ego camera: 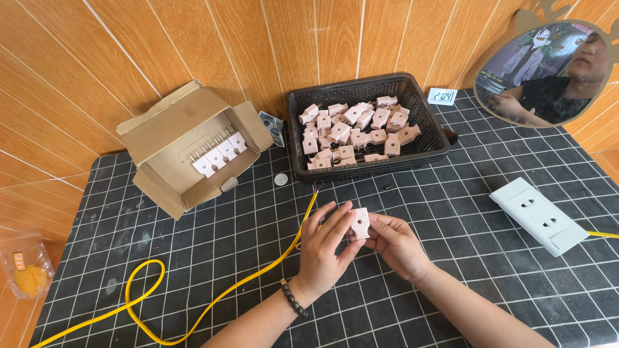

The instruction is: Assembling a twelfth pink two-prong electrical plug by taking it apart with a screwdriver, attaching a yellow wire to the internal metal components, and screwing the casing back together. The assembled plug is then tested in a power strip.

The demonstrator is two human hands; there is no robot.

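At table centre, above the black grid mat (451, 212), your left hand (320, 254) and right hand (398, 243) pinch one pale pink plug adapter (359, 223) together, fingertips closed on its edges. The grip is light, so the part may slip and drop onto the mat. The yellow cable (213, 299) loops just beside your left wrist and may snag.

Packages:
- Open brown cardboard box (187, 145), left rear, holding a row of adapters.
- Black mesh basket (364, 125), rear centre, heaped with adapters.
- Small clear bag (26, 270) with orange contents, far left edge.
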